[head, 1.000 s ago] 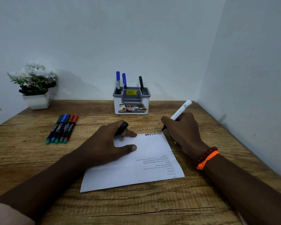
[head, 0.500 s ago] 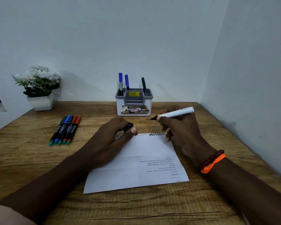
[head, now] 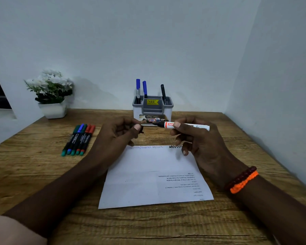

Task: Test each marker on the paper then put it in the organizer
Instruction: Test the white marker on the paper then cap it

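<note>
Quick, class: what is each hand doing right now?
Left hand: closed, fingers pinched on a small dark thing, likely the cap; mostly hidden.
Right hand: closed on the white marker, tip bare, pointing at the left hand.

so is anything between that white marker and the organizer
Nothing visible. The white marker is held in the right hand just in front of the organizer; its nib is uncapped, and the left hand sits to the side.

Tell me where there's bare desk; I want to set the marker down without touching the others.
Free: the wood between the paper and the right wall, and the near strip below the paper. Crowded: left, by the marker row, and the organizer.
</note>
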